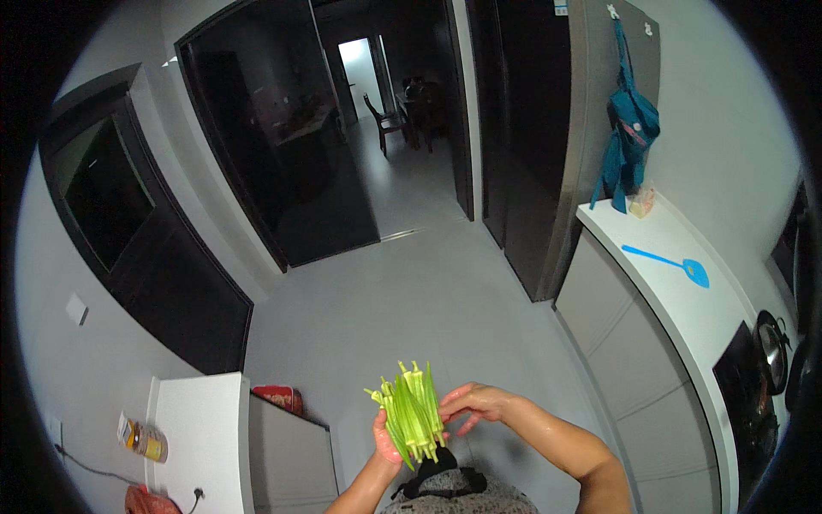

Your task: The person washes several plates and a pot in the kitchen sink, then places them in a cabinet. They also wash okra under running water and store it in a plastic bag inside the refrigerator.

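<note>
A bunch of green okra pods [411, 414] lies across my left hand [385, 440], stems and tips pointing different ways. My left thumb presses on the near left side, and most of the palm is hidden beneath the pods. At the right edge of the bunch is my right hand [474, 406], its fingers apart and bent. The fingertips reach the outermost pods; whether they touch them is hard to tell. Both hands look wet. The okra is held in front of my body, above the grey floor [411, 308].
A white counter [668, 308] on the right bears a blue fly swatter [668, 265], a black cooktop [745, 392] and a pan [770, 353]. To the left, another white counter [205, 437] carries a jar [144, 440]. Ahead stands a dark sliding door [282, 160].
</note>
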Available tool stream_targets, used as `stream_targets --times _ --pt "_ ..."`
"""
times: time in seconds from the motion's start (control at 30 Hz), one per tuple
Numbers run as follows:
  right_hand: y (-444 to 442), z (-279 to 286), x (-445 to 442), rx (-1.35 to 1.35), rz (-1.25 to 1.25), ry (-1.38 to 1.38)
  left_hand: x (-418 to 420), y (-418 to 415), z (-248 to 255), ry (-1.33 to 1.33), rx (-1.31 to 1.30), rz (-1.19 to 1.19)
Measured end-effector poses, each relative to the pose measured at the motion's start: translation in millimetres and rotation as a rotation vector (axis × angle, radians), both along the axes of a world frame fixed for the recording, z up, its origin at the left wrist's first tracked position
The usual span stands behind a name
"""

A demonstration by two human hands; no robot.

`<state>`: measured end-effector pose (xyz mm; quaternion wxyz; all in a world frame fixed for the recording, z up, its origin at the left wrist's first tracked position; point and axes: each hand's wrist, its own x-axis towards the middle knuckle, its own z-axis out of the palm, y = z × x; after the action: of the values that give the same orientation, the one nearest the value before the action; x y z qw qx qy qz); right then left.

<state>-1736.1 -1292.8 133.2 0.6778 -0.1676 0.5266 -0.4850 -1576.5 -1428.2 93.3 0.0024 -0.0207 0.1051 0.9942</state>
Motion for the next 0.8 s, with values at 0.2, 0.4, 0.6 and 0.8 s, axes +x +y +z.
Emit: stream_targets --times 0.2,0.4,0.6,0.8 --pt "-37 -12 -136 -0.075 -0.164 -0.248 -141 -64 -7 -0.057 -0.033 -0.062" --pt "-53 -9 -263 -0.168 -0.332 -0.274 -290 -93 7 -0.079 -0.092 -0.163" --pt "-96 2 -407 -0.269 -0.515 -0.224 -423 -138 13 0.005 -0.096 -0.202" --pt "-133 10 -565 -0.7 -0.64 -0.253 -523 -213 -4 0.092 -0.013 -0.136"
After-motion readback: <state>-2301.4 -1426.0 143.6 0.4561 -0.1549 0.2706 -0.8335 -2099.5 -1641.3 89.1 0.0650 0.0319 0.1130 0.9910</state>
